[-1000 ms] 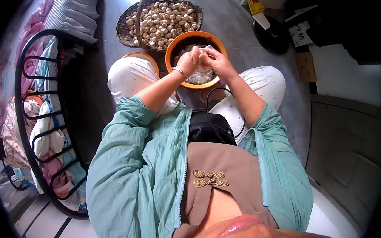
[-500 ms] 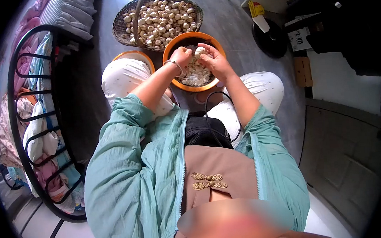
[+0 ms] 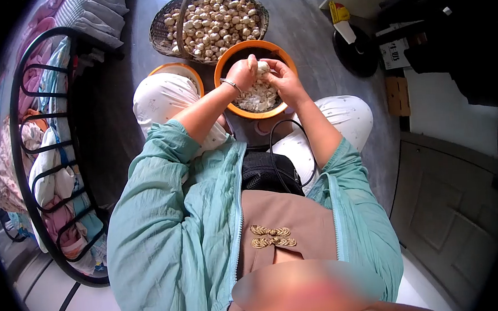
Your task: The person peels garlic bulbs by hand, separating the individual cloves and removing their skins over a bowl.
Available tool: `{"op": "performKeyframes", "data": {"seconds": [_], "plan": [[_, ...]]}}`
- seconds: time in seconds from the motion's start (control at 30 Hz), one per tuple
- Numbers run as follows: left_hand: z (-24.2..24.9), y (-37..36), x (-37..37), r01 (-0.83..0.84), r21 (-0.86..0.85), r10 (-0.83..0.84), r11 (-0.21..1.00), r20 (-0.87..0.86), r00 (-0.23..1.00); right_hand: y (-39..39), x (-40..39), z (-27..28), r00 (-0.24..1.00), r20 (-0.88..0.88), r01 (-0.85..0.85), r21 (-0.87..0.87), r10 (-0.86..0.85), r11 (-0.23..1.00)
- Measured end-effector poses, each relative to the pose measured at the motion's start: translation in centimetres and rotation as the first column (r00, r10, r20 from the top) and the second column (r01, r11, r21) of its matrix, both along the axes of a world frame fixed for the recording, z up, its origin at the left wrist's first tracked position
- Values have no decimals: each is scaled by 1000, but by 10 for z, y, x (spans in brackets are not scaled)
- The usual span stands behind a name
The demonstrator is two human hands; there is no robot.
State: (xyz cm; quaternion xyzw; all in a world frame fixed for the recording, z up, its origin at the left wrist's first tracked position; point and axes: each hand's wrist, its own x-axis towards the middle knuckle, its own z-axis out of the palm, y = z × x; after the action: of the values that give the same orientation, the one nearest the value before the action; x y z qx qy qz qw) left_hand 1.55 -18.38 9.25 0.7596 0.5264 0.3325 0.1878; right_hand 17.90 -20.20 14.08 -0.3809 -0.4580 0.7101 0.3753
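My left hand (image 3: 241, 73) and my right hand (image 3: 283, 79) meet over an orange bowl (image 3: 228, 58) that stands on the floor between my knees. Together they pinch a small pale round piece (image 3: 262, 67), which looks like a garlic bulb or clove. The left thumb points up beside it; a bangle sits on the left wrist. White peelings (image 3: 257, 96) lie heaped in the bowl under the hands. A wicker basket (image 3: 161, 29) full of several pale bulbs stands just beyond the bowl.
A second orange bowl (image 3: 172, 69) peeks out behind my left knee. A black metal rack (image 3: 19, 150) of folded clothes stands to the left. A dark round object (image 3: 354, 50) and boxes lie at the upper right. A black cable (image 3: 285, 148) loops over my lap.
The hands separated slightly half a second ago, then closed together again on the pale piece, a little higher over the bowl. The view shifted slightly.
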Motion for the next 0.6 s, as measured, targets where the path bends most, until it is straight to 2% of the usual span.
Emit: {"op": "performKeyframes", "data": {"seconds": [0.03,0.07,0.1,0.13,0.17,0.23,0.27,0.3,0.37,0.4,0.43,0.47,0.5,0.53,0.57,0.6], "plan": [[4,1,1,-41,26,44,999,-93,995,-1,-1,2,999,-37,-3,-16,3,1000],[8,-1,1,-41,26,43,999,-93,995,-2,-1,3,999,-37,-3,-16,2,1000],[26,-6,3,-21,-434,158,900,282,946,-2,-2,7,999,-51,3,-12,-4,1000],[34,-9,3,183,-758,408,626,518,752,-3,-3,7,998,-66,8,-7,-9,1000],[34,-9,2,183,-757,408,627,519,751,-2,-4,7,998,-65,8,-5,-8,1000],[18,-7,-2,272,-812,415,516,514,750,1,-4,3,991,-131,-15,-81,4,997],[-5,-2,-2,213,-829,370,516,440,818,2,-4,2,992,-130,-14,-80,3,997],[-18,0,-2,214,-828,369,518,442,818,3,-4,1,986,-164,4,-123,-24,992],[-31,2,-1,11,-741,243,671,234,941,6,-3,-3,979,-195,21,-165,-53,986],[-31,10,-6,18,-758,170,652,169,971,9,-1,-8,979,-190,42,-197,-80,980],[-17,8,-5,20,-758,168,652,170,971,10,0,-9,977,-184,64,-230,-108,971],[-4,5,-3,100,-775,262,624,328,908,10,1,-11,977,-185,66,-229,-110,971],[12,1,-1,184,-777,356,602,468,809,9,1,-11,985,-100,113,-226,-139,968],[20,-2,4,200,-765,379,612,506,775,8,1,-13,986,-14,160,-220,-167,962],[27,-6,8,199,-765,379,612,505,775,9,0,-14,986,-15,160,-220,-167,962],[28,-10,11,169,-725,288,668,461,839,10,-1,-17,991,-1,128,-194,-130,973]]}}
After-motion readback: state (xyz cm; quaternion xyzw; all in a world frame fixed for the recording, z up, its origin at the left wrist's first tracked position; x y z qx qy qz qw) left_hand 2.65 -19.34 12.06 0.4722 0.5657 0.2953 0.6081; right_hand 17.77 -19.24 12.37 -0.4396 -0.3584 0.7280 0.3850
